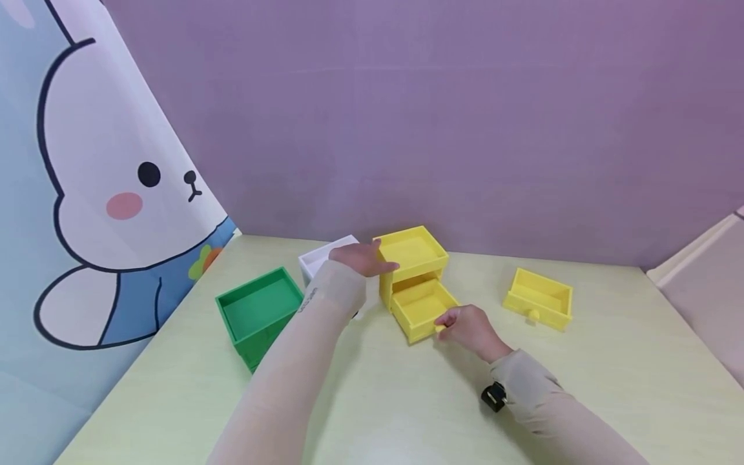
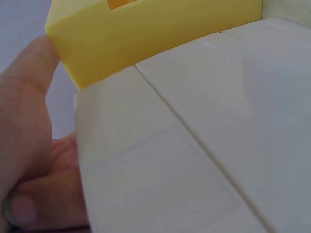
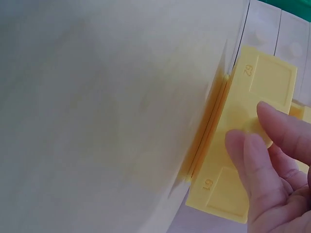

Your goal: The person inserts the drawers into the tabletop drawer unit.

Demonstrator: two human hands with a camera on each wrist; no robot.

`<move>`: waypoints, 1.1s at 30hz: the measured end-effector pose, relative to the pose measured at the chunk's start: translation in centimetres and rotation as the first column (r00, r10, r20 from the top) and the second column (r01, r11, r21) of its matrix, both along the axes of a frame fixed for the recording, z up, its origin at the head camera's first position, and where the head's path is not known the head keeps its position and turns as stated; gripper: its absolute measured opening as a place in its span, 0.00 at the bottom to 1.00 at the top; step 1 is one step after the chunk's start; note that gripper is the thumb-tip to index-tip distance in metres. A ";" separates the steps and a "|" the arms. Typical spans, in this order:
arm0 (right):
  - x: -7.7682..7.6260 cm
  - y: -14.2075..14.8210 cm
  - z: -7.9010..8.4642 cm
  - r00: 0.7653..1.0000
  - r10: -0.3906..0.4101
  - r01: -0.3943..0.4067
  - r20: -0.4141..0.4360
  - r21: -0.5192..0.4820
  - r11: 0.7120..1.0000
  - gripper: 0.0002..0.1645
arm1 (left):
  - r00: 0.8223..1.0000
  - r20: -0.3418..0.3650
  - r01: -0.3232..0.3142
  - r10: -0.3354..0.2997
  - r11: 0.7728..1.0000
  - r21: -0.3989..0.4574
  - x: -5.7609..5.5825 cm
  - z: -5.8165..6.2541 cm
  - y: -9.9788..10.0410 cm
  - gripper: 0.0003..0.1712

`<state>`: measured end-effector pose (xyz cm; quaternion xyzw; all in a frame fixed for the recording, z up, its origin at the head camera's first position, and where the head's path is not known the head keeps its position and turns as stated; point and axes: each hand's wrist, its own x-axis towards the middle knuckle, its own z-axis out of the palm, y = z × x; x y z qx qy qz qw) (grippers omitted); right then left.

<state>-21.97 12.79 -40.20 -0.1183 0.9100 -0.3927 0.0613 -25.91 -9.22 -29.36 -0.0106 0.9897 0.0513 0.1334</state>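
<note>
A small yellow drawer cabinet (image 1: 411,253) stands near the back of the table, its lower drawer (image 1: 423,307) pulled out and nothing lying inside. My right hand (image 1: 471,329) pinches the round knob on that drawer's front, thumb against fingertips; in the right wrist view the drawer front (image 3: 243,141) bears the marks 61 and 62. At the cabinet's left side, my left hand (image 1: 361,258) holds it by the upper edge, one finger at the back corner and the thumb toward the front. The left wrist view has a finger touching the yellow cabinet's corner (image 2: 63,36).
A white drawer cabinet (image 1: 325,252) stands just left of the yellow one, partly hidden by my left arm. Farther left is a green cabinet (image 1: 261,310). A loose yellow drawer (image 1: 539,297) with a knob lies on the right of the table (image 1: 628,361). A purple backdrop (image 1: 436,129) rises behind.
</note>
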 end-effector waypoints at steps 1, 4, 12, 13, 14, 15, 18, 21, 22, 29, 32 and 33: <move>0.0 0.0 0.0 1.000 0.002 -0.002 -0.002 0.002 1.000 0.08 | 1.000 0.002 -0.001 0.001 1.000 -0.002 0.0 0.0 0.0 0.45; 0.2 0.1 0.1 1.000 -0.020 0.020 0.005 0.011 1.000 0.09 | 1.000 0.009 0.010 -0.010 1.000 0.001 -0.1 0.1 0.2 0.45; 0.2 -0.3 0.1 0.996 0.057 -0.055 -0.066 0.038 0.998 0.08 | 1.000 0.006 0.027 -0.026 1.000 -0.012 -0.3 0.1 0.2 0.46; 0.1 -0.5 0.1 0.996 0.062 -0.059 -0.065 0.037 0.998 0.08 | 1.000 0.010 0.025 -0.025 1.000 -0.015 -0.3 0.1 0.1 0.46; 0.1 -0.6 0.1 0.996 0.062 -0.060 -0.062 0.037 0.998 0.08 | 1.000 0.013 0.025 -0.025 1.000 -0.016 -0.3 0.1 0.0 0.46; 0.0 -0.8 0.1 0.996 0.060 -0.058 -0.058 0.037 0.998 0.08 | 1.000 0.016 0.026 -0.025 1.000 -0.016 -0.3 0.1 -0.1 0.46; 0.0 -1.0 0.1 0.997 0.065 -0.062 -0.051 0.044 0.997 0.08 | 0.999 0.017 0.033 -0.033 0.999 -0.013 -0.3 0.1 -0.3 0.46; -0.1 -0.9 0.2 0.995 0.083 -0.080 -0.060 0.059 0.995 0.08 | 0.999 0.010 0.039 -0.038 0.999 -0.010 -0.2 0.1 -0.3 0.46; -0.2 -0.8 0.2 0.994 0.089 -0.085 -0.060 0.061 0.995 0.08 | 0.999 0.008 0.040 -0.040 0.999 -0.009 -0.1 0.2 -0.3 0.46; -1.2 -0.2 0.2 0.994 0.104 -0.102 -0.032 0.041 0.994 0.09 | 0.999 0.009 0.035 -0.035 0.999 -0.004 0.0 0.2 -0.4 0.46; -1.5 0.1 -0.1 0.992 0.125 -0.125 -0.022 0.023 0.992 0.09 | 0.999 0.011 0.032 -0.032 0.999 -0.002 0.1 0.3 -0.4 0.46; -1.5 0.2 -0.2 0.991 0.137 -0.136 -0.015 0.013 0.991 0.09 | 0.999 0.010 0.031 -0.031 1.000 0.000 0.1 0.3 -0.4 0.46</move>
